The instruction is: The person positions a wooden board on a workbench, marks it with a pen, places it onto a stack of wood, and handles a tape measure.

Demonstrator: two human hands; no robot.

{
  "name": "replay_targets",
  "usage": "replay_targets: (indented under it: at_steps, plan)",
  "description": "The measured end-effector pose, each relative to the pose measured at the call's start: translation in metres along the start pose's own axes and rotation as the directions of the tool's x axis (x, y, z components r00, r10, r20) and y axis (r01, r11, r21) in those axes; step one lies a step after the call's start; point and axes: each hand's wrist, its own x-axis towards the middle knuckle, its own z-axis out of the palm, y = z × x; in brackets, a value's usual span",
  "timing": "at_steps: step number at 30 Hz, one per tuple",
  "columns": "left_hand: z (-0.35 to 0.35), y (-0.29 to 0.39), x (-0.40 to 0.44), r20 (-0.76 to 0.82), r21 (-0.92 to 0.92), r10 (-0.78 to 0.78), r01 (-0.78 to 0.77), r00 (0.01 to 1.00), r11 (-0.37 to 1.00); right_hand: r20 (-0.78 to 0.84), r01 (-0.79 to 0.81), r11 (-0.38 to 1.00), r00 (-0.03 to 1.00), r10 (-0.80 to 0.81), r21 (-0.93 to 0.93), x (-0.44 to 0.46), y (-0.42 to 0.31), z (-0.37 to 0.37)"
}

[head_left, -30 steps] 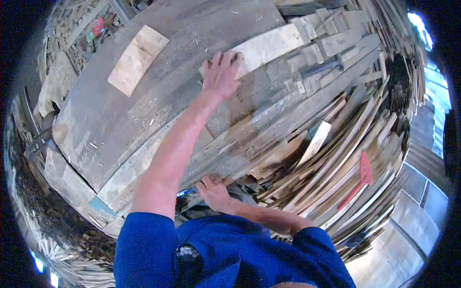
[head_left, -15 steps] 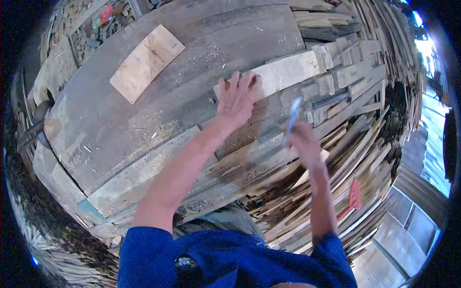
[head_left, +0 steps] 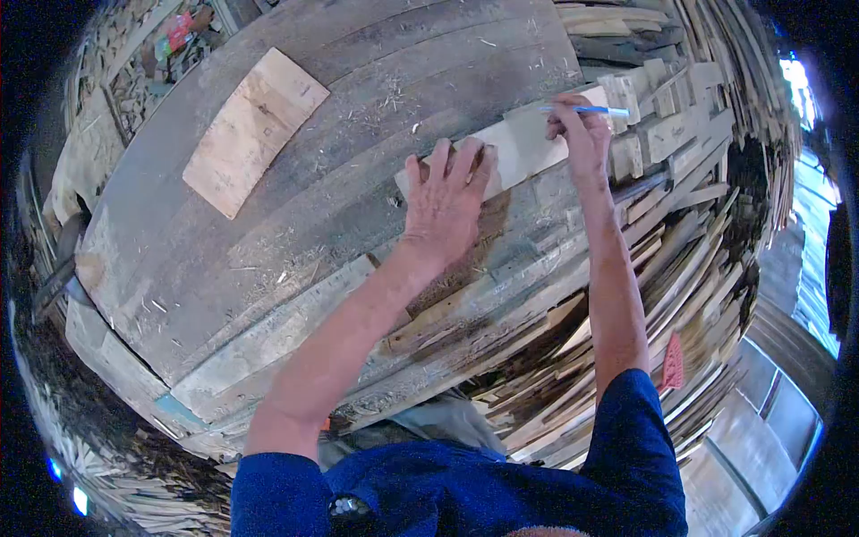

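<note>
My left hand [head_left: 445, 201] lies on a pale wooden board [head_left: 519, 154] on the workbench, fingers spread and pressing down over its near-left end. Toward the board's far right end, my right hand [head_left: 582, 139] is closed round a blue-and-white pen [head_left: 601, 111]. The pen lies almost level over the board, pointing sideways; whether its tip touches the wood I cannot tell.
A second rectangular board [head_left: 255, 134] rests on the workbench [head_left: 349, 201] at the upper left, among shavings. Wood blocks [head_left: 622, 98] and a dark-handled tool [head_left: 641, 187] lie to the right. Stacked strips [head_left: 555, 376] and a red perforated plastic piece [head_left: 673, 362] are lower right.
My right hand has moved up and forward with the pen, from beside the board to over its right part. My left hand stays on the board. The view has shifted slightly.
</note>
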Motion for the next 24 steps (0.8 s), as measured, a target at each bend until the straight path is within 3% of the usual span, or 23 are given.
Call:
replay_targets:
  at_steps: [9, 12, 14, 18, 24]
  plan:
    - [0.007, 0.000, 0.005, -0.038, -0.006, 0.007, -0.007, 0.999, 1.000, -0.049, 0.009, 0.999, 0.999, -0.012, -0.046, -0.004, 0.011, 0.004]
    - [0.006, 0.000, 0.006, -0.015, 0.004, 0.000, 0.000, 1.000, 1.000, -0.015, 0.103, 0.992, 0.994, -0.105, -0.076, 0.000, 0.022, 0.003]
    - [0.005, 0.001, 0.009, -0.006, -0.007, 0.016, -0.016, 1.000, 1.000, 0.054, 0.207, 0.957, 0.978, -0.200, -0.203, 0.001, 0.029, -0.002]
    - [0.004, 0.004, 0.012, 0.014, 0.030, -0.007, 0.006, 1.000, 1.000, 0.032, 0.215, 0.957, 0.976, -0.213, -0.194, 0.003, 0.041, -0.008]
    - [0.003, 0.005, 0.015, 0.076, 0.063, -0.026, 0.021, 0.997, 0.998, 0.126, 0.183, 0.968, 0.979, -0.163, -0.171, 0.014, 0.029, -0.016]
